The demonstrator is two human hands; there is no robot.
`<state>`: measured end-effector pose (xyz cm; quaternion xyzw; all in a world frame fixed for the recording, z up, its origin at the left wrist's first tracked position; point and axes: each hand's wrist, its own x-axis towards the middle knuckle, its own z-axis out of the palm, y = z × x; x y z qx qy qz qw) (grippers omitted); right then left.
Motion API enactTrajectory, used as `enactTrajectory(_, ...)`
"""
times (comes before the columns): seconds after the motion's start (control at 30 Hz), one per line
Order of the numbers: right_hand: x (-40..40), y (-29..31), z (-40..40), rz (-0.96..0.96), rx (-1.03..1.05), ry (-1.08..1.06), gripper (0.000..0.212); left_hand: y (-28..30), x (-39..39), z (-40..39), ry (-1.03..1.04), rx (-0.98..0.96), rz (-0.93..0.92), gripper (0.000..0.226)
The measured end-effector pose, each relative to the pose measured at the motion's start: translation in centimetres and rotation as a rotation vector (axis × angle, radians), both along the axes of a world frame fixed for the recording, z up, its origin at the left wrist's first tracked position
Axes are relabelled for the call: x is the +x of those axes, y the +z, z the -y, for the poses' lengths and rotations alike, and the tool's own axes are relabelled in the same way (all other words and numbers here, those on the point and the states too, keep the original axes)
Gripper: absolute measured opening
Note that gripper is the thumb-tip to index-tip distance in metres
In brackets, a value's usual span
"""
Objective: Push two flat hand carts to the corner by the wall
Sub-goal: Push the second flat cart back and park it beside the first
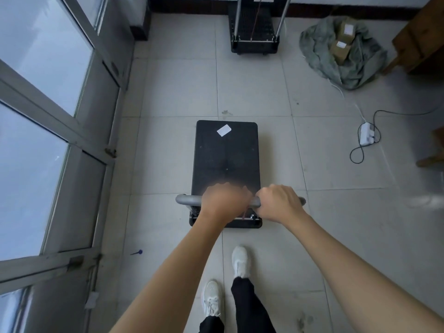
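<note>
While my left hand [222, 201] and right hand [278, 203] both grasp the grey handle [187, 200], the near cart [227, 159] sits mid-floor on the tiles. I see the second cart [254, 30] far ahead against the wall, glazed doors [48, 116] on the left.

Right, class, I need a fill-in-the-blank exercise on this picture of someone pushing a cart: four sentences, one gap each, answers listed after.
1. Both hands, the left hand and the right hand, grip the cart's grey ____.
2. On the black deck of the near cart lies a white ____.
3. The second cart stands ahead against the far ____.
4. Two cardboard boxes rest on a crumpled green ____.

Missing words: handle; label; wall; cloth
</note>
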<state>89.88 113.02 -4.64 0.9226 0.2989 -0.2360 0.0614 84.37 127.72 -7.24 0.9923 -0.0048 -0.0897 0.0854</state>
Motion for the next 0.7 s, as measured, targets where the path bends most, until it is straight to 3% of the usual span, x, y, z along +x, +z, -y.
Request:
enactTrajectory(0.13, 4.8, 0.1, -0.9, 0.015, 0.023, 0.02, 0.032, 0.2, 4.6, -0.6, 0.047, -0.003, -0.003, 0.076)
enactTrajectory(0.3, 10.8, 0.6, -1.4, -0.001, 0.042, 0.069, 0.035, 0.0, 10.1, -1.1, 0.074, -0.018, -0.008, 0.095)
enactTrajectory(0.57, 20.0, 1.1, -2.2, -0.054, 0.011, 0.152, 0.028, 0.2, 17.8, -0.8, 0.236, 0.003, -0.008, 0.078)
enactTrajectory(0.7, 23.7, 1.5, -3.4, -0.061, -0.004, 0.187, 0.028, 0.3, 21.1, -1.7, 0.192, 0.028, -0.02, 0.078)
